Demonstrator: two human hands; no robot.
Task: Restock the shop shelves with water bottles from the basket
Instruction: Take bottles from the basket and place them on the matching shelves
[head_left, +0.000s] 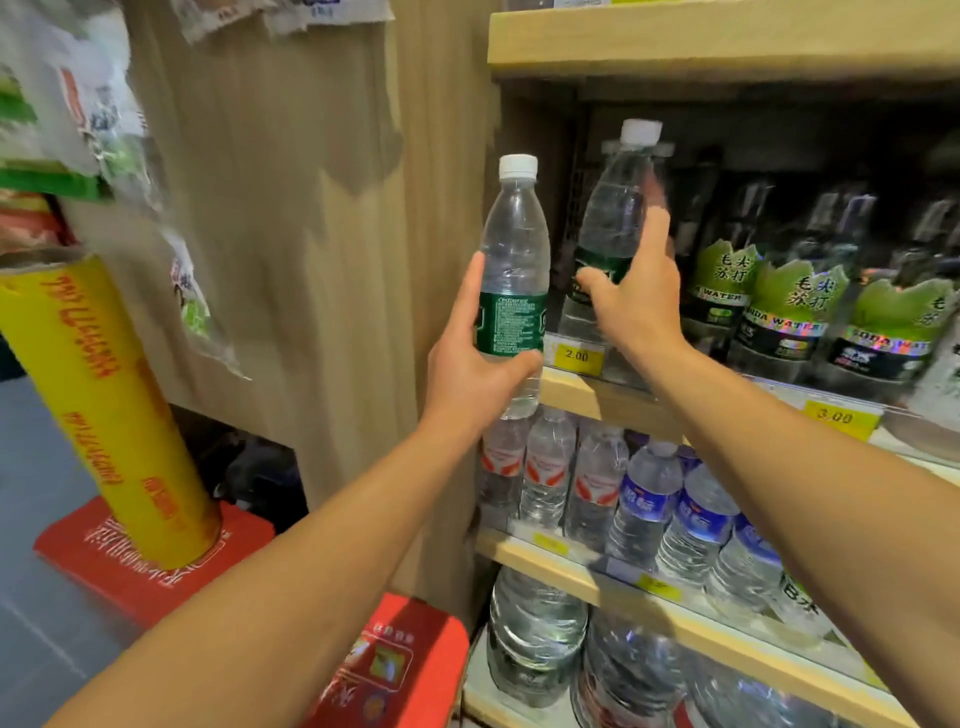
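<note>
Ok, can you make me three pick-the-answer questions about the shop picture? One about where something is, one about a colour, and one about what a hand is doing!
1. Where is the yellow price tag that says 2.00?
A. On the shelf edge under the green-label bottles
B. On the floor
C. On the yellow roll

2. What colour is the cap of the bottle in the left hand?
A. Red
B. White
C. Blue

3. What is the left hand doing?
A. Resting flat on a box
B. Pointing at the ceiling
C. Gripping a bottle around its label

Answers: 1 A, the tag sits on the shelf front. 2 B, its cap is white. 3 C, the thumb and fingers wrap the green label.
</note>
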